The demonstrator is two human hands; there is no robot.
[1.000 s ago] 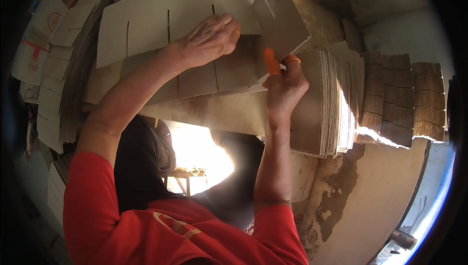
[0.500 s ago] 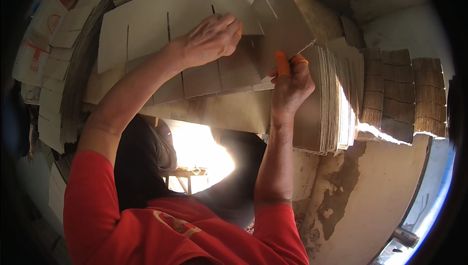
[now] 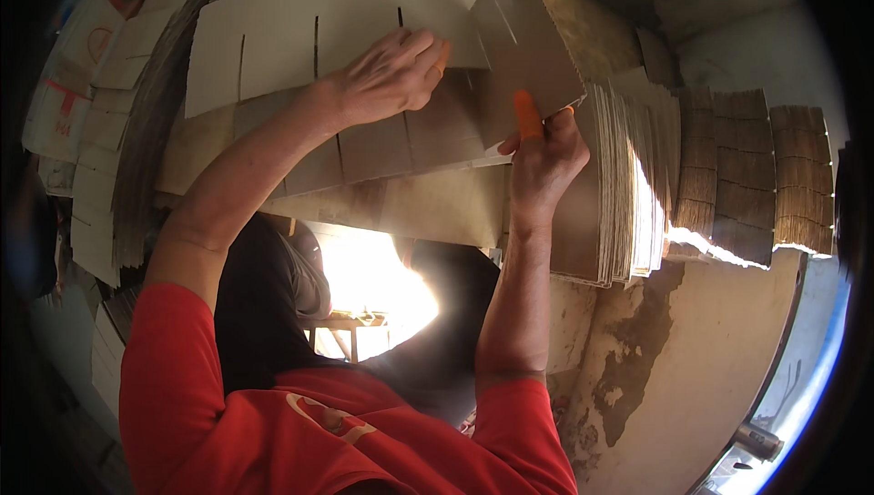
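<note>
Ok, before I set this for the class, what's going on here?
Someone in a red shirt is handling slotted cardboard. The right hand, wearing orange finger cots, pinches a tilted slotted sheet by its lower edge. The left hand is curled over a long slotted sheet; its fingertips are hidden. A stack of cardboard sheets stands to the right of the right hand.

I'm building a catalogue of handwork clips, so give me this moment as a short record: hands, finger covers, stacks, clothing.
left hand: curled at the lower part of a slotted sheet; fingertip grip hidden
right hand: pinching a smaller card near its lower corner
finger covers: orange, on both hands; clearest on the right thumb
stacks: sheets beside the right hand, brown stacks beyond
clothing: red shirt, dark trousers
</note>
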